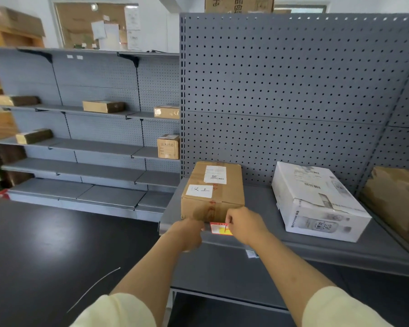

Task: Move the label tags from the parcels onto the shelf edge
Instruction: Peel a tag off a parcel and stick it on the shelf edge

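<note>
A brown cardboard parcel (214, 190) stands on the grey shelf (265, 201), with a white handwritten label and a shipping label on top. A red, white and yellow label tag (219, 228) lies against the shelf's front edge (316, 245) just below the parcel. My right hand (244, 224) pinches the tag's right part between thumb and fingers. My left hand (189, 232) is at the tag's left end with fingers curled, touching the shelf edge; its grip is hidden. A white parcel (316, 201) with printed bottles lies to the right.
A brown paper package (397, 201) sits at the far right. The pegboard back panel (293, 90) rises behind the parcels. A lower shelf (222, 267) carries a small barcode sticker (252, 253). Grey shelving on the left holds several cardboard boxes. The floor is dark.
</note>
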